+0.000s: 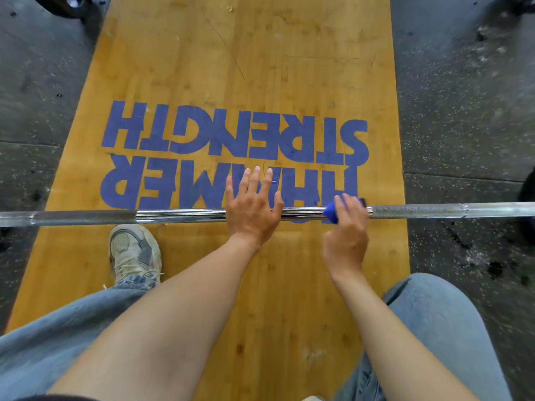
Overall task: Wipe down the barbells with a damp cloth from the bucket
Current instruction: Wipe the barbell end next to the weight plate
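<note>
I see the barbell (pixel 179 214) lying crosswise over the wooden platform (pixel 260 68), spanning it from left edge to right edge and running on past both onto the dark rubber floor (pixel 463 111). My left hand (pixel 252 206) lies flat on the smooth middle of the bar with fingers straight and spread, while my right hand (pixel 346 227), just beside it toward the platform's right edge, is curled around a blue cloth (pixel 333 212) wrapped on the bar. A pale sneaker (pixel 133 250) stands on the platform near its left edge, just behind the bar.

A gym: wooden lifting platform (pixel 260 68), rubber flooring (pixel 463 111), barbell (pixel 179 214).
</note>
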The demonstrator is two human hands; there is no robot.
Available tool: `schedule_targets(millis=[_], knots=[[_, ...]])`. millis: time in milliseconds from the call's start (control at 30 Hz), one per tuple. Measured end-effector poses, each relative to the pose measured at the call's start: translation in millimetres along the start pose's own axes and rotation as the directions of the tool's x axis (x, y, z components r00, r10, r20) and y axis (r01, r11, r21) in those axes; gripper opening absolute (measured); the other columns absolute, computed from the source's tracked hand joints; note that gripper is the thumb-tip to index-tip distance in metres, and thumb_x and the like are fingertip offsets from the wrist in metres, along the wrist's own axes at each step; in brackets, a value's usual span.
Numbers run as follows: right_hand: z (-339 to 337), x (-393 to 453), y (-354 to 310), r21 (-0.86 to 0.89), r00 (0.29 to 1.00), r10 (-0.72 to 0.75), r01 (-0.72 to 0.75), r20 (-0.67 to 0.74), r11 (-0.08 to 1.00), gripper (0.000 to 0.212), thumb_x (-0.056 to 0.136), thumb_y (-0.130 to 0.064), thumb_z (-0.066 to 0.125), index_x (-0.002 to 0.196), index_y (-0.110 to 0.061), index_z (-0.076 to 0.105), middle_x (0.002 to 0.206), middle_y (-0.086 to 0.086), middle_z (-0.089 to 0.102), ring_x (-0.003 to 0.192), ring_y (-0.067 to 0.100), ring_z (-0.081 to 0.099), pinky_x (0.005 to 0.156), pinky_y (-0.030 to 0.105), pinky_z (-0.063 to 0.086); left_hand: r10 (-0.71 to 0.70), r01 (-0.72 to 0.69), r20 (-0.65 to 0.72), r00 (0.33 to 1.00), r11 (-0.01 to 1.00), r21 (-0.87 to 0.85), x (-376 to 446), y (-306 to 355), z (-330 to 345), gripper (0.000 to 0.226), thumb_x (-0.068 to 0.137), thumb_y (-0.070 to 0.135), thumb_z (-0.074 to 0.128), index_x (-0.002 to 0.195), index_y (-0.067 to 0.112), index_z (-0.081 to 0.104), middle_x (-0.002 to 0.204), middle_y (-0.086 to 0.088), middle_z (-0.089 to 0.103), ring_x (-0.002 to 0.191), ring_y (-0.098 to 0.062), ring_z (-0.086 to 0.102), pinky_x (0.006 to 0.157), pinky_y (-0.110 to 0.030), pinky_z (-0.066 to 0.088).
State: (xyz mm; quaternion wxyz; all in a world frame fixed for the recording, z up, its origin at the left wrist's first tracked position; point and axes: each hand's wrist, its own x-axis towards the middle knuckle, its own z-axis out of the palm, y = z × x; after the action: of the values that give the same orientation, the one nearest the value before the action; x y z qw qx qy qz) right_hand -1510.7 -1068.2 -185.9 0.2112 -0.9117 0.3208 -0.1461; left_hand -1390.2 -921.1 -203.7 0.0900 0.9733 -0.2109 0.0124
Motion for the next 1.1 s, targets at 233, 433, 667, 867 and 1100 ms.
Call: schedule_targets(millis=[233,433,667,867,1100], knots=[[3,12,9,0.024,0.990,0.123,-0.122,-0.076,0.992,0.061,0.080,0.025,0.052,0.135,0.000,0.061,0.139,0.015,0.058,0.136,0.037,0.047,0.114,0.051,0.040,-0.035,0.037,0.049,0.998,0.999,-0.040,15,2,-4,0.062,0.100,0.051,0.028,0.154,0.025,0.043,0.159,-0.005,0.044,0.149,-0.023,0.037,0.125,-0.056,0.012],[8,28,20,-0.014,0.971,-0.233,0.235,0.055,0.972,0.066,0.082,0.022,0.046,0.141,-0.005,0.058,0.144,0.012,0.055,0.138,0.033,0.044,0.114,0.050,0.040,-0.047,0.054,0.098,0.994,0.996,-0.067,36,-1,-5,0.062,0.100,0.051,0.028,0.155,0.025,0.039,0.162,-0.004,0.038,0.151,-0.022,0.031,0.125,-0.053,0.009],[25,44,3,0.000,0.903,-0.423,0.424,0.080,0.906,0.063,0.087,0.016,0.048,0.145,-0.006,0.053,0.151,0.010,0.050,0.142,0.032,0.042,0.120,0.035,0.031,-0.072,0.083,0.162,0.984,0.995,-0.060,68,-1,-6,0.060,0.103,0.049,0.031,0.157,0.024,0.037,0.166,-0.002,0.031,0.155,-0.019,0.022,0.126,-0.051,0.003],[29,66,-3,0.007,0.998,-0.035,0.035,-0.046,0.999,0.074,0.082,0.029,0.045,0.148,-0.004,0.048,0.156,0.013,0.042,0.149,0.034,0.031,0.119,0.040,0.033,-0.068,0.076,0.182,0.981,0.996,-0.037,97,-2,-5,0.061,0.104,0.049,0.027,0.159,0.024,0.033,0.167,-0.001,0.027,0.156,-0.019,0.018,0.127,-0.051,0.003],[29,110,12,-0.046,0.999,-0.034,0.032,-0.034,0.998,0.074,0.081,0.028,0.045,0.148,-0.003,0.049,0.154,0.014,0.045,0.148,0.034,0.033,0.113,0.051,0.042,-0.068,0.074,0.177,0.982,0.997,-0.027,133,-6,0,0.064,0.102,0.053,0.025,0.159,0.024,0.033,0.168,0.003,0.026,0.157,-0.018,0.014,0.127,-0.049,0.002]])
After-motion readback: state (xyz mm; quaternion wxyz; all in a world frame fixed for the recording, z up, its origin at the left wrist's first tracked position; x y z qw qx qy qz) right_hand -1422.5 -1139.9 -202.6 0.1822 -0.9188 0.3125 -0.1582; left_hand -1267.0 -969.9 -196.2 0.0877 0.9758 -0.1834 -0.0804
